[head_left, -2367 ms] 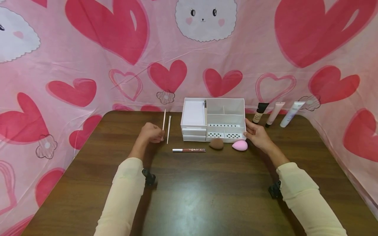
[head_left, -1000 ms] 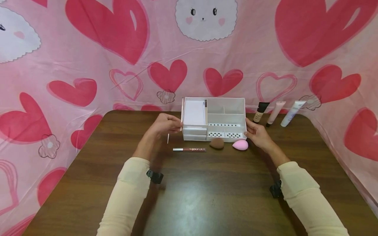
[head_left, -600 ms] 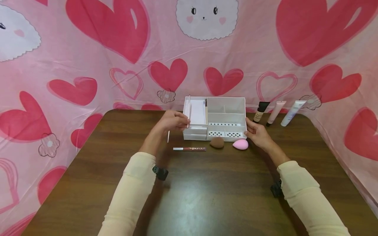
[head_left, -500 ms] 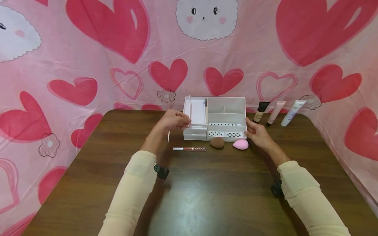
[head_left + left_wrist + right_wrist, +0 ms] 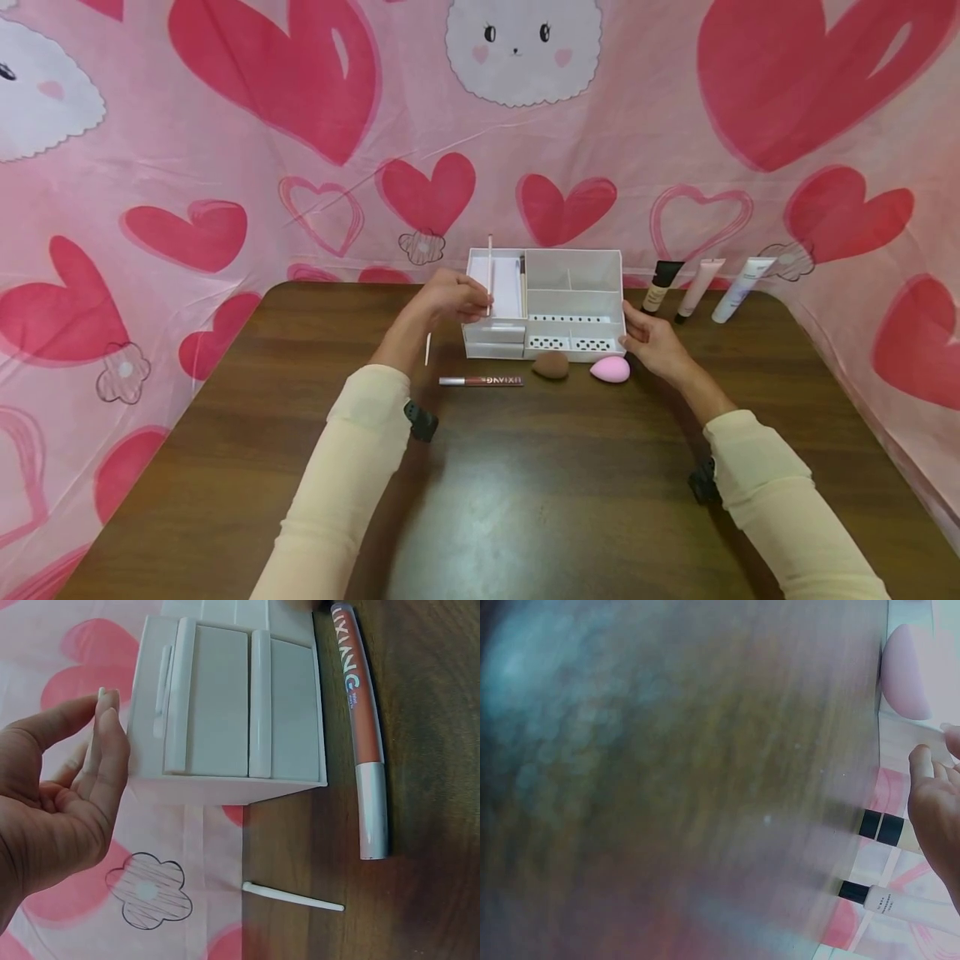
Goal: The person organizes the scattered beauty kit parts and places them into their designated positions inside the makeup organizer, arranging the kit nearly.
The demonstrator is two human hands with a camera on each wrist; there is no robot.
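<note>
My left hand (image 5: 456,297) pinches a slim, pale makeup brush (image 5: 491,271) between thumb and fingers. It stands nearly upright over the left compartment of the white makeup organizer (image 5: 573,260); in the left wrist view only the brush's pale end (image 5: 101,693) shows at the fingertips. Along that compartment's right wall leans another brush (image 5: 522,283). At the organizer's right side my right hand (image 5: 656,342) touches the wall with extended fingers. On the table lies a thin white brush (image 5: 292,897), partly hidden by my left arm in the head view.
A lip gloss tube (image 5: 480,382) lies before the organizer's drawers. A brown sponge (image 5: 551,365) and a pink sponge (image 5: 611,369) sit at its front edge. To the right are black-capped (image 5: 660,287), pink (image 5: 699,290) and white (image 5: 742,289) tubes. A heart-print cloth hangs behind the table.
My left hand has picked the brush up off the table and carried it right, over the organizer's left compartment, raising it upright. My right hand has stayed at the organizer's side.
</note>
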